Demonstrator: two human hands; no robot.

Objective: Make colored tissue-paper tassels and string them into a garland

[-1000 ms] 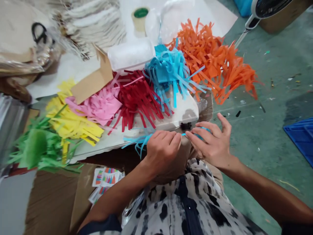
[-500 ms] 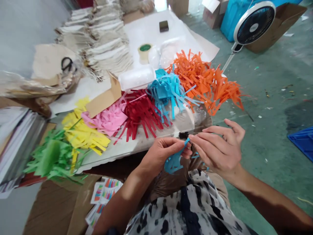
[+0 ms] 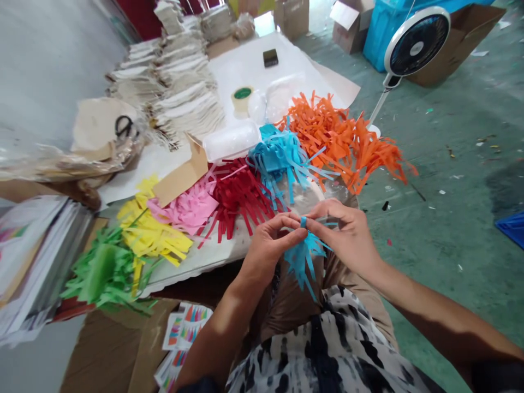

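A blue paper tassel [image 3: 303,258] hangs over my lap, its fringe spread downward from a narrow rolled top. My left hand [image 3: 273,240] pinches that top from the left between thumb and fingers. From the right, my right hand [image 3: 347,232] grips the same top, its thumb and forefinger meeting the left fingertips. Just beyond the hands, on the table edge, lie a blue fringe pile [image 3: 278,153] and a dark red fringe pile [image 3: 241,194].
Orange fringe [image 3: 339,139] overhangs the table's right side. Pink [image 3: 190,202], yellow [image 3: 151,229] and green fringe [image 3: 96,270] lie leftward. Behind are a clear plastic roll [image 3: 232,141], tape [image 3: 242,100] and scissors [image 3: 123,126]. A fan [image 3: 417,43] stands at right.
My right hand has closed in from open, stretched fingers to a pinch on the tassel's top. The blue fringe now hangs lower and more spread. The camera view has shifted slightly.
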